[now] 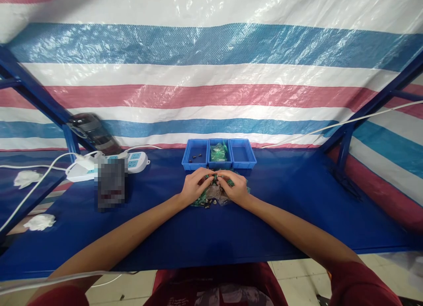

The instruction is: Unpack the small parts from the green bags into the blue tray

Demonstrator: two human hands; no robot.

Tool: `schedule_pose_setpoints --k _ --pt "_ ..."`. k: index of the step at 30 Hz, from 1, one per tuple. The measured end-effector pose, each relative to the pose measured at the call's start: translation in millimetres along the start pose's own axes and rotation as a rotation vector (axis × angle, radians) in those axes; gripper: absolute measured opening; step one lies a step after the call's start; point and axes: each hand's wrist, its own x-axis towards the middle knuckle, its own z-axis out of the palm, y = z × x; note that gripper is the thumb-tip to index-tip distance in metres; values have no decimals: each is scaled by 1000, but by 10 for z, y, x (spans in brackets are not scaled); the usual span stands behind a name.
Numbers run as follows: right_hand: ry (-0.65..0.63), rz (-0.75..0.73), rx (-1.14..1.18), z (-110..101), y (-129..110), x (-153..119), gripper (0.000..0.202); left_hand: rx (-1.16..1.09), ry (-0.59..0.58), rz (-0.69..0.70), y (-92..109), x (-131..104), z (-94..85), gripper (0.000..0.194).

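My left hand (196, 186) and my right hand (235, 188) meet over a small pile on the blue table, fingertips pinched close together. Between them is a small green piece (215, 177), partly covered by the fingers; its exact kind is too small to make out. Beneath my hands lie crumpled clear plastic bags (215, 192) with green pieces (199, 201) and small dark and metallic parts (208, 204) around them. A small round metallic part (214, 202) rests at the pile's front edge. My hands hide much of the pile's back.
Three blue bins stand behind the pile: the left bin (185, 158) holds a few small parts, the middle bin (220, 164) green bagged pieces. The right bin (243, 152) adjoins them. Leftward are a power strip (140, 162), a blurred dark object (111, 185) and a dark bottle (94, 132).
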Motion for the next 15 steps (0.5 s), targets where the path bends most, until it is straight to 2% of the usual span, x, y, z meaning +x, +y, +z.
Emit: schedule_pose_setpoints --k 15 --pt "-6 -8 -52 -11 9 0 15 -11 45 65 4 -1 -1 13"
